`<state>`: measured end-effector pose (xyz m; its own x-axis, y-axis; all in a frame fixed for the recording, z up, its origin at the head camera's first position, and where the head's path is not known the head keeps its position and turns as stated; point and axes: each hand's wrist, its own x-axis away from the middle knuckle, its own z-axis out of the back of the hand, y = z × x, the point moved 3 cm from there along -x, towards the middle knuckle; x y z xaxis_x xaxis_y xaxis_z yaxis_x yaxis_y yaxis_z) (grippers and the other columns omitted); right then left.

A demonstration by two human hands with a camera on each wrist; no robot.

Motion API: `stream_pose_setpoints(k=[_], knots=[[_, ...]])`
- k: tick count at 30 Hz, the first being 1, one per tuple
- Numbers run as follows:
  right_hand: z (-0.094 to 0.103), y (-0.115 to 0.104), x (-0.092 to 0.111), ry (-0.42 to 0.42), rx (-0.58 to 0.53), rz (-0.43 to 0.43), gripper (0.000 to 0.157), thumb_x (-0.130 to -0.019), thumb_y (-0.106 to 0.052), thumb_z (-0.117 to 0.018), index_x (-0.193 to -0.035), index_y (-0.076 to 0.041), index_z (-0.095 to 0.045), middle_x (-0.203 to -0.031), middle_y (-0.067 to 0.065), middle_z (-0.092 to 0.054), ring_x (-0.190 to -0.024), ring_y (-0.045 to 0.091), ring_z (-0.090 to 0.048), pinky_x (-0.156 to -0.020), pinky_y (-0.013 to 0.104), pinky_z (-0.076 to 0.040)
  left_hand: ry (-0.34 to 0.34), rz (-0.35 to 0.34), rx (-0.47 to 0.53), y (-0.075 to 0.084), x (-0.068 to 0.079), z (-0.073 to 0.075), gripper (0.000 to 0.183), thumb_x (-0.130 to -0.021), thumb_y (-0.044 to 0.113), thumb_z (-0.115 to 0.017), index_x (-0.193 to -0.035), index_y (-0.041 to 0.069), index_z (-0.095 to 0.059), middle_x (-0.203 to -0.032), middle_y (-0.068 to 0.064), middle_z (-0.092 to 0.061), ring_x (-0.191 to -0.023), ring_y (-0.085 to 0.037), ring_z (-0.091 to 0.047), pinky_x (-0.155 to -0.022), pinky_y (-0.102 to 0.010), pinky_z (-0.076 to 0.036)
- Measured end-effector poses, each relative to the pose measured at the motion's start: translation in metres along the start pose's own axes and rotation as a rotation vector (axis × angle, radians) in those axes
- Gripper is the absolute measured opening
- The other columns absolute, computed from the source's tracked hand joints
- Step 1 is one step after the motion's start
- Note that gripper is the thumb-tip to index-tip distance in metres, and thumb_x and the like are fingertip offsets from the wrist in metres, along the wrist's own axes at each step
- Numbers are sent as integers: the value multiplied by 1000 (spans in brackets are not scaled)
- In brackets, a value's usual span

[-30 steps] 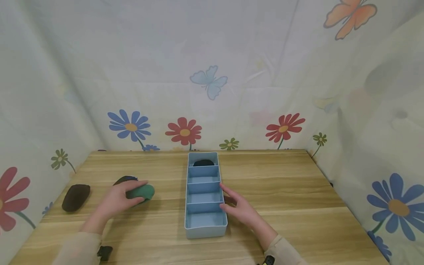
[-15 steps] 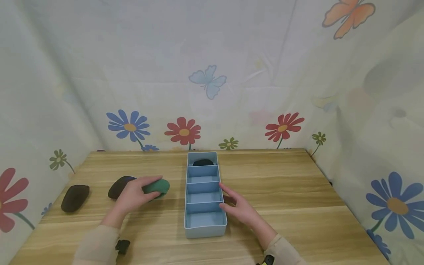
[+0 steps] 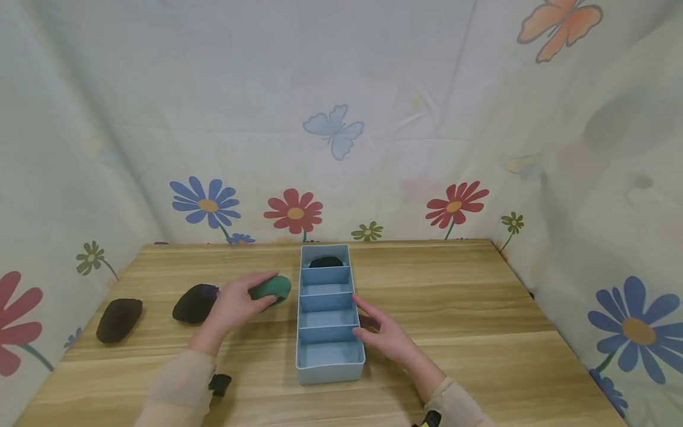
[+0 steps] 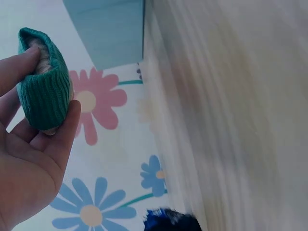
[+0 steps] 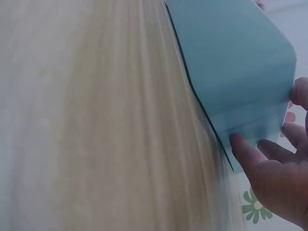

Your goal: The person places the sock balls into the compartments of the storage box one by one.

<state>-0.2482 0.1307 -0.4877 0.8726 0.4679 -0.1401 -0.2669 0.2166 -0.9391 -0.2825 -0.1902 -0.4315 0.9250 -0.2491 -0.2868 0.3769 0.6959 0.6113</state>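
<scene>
Left hand [image 3: 235, 307] pinching green knit bundle [image 3: 274, 287] between thumb and fingers, holding it above tabletop [image 3: 453, 296], just left of blue divided box [image 3: 331, 375]. Right hand [image 3: 385, 338] resting spread fingers against box's right wall. Dark bundle [image 3: 326, 262] sitting in far compartment. Possible trouble: thumb pressing into fold, perhaps loosening roll; rim catching bundle if crossing too low; box twisting if knocked, right hand bracing one side only.

A green ribbed rolled sock [image 4: 46, 98], light-blue organizer tray [image 3: 331, 373] and near-black bundles [image 3: 193, 305] stand out against a tan wood-grain tabletop [image 3: 453, 296] and a whitish backdrop [image 3: 240, 89] printed with red, blue and green flowers [image 3: 294, 213] and orange and pale-blue butterflies [image 3: 584, 25].
</scene>
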Motion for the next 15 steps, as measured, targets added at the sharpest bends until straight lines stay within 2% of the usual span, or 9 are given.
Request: stream_pose_setpoints(k=[4, 9, 15], knots=[[0, -1, 0, 1, 4, -1, 66, -97, -11, -63, -154, -2, -32, -156, 21, -31, -131, 47, -45, -110, 57, -32, 21, -27, 6, 7, -9, -3, 54, -85, 18, -79, -136, 13, -62, -129, -14, -63, -115, -37, -58, -92, -56, -49], [0, -1, 1, 8, 2, 1, 66, -97, -11, -64, -153, -2, -32, -156, 21, -32, -131, 46, -45, -110, 57, -32, 15, -57, 41, 16, -21, -10, 54, -85, 17, -80, -136, 15, -62, -131, -12, -63, -116, -37, -58, -93, -55, -49], [1, 1, 0, 11, -7, -1, 66, -96, -9, -64, -153, -2, -33, -156, 21, -32, -131, 46, -46, -111, 56, -32, 16, -98, 67, 29, -29, -20, 55, -84, 15, -81, -135, 12, -63, -131, -12, -63, -117, -37, -58, -95, -55, -49]])
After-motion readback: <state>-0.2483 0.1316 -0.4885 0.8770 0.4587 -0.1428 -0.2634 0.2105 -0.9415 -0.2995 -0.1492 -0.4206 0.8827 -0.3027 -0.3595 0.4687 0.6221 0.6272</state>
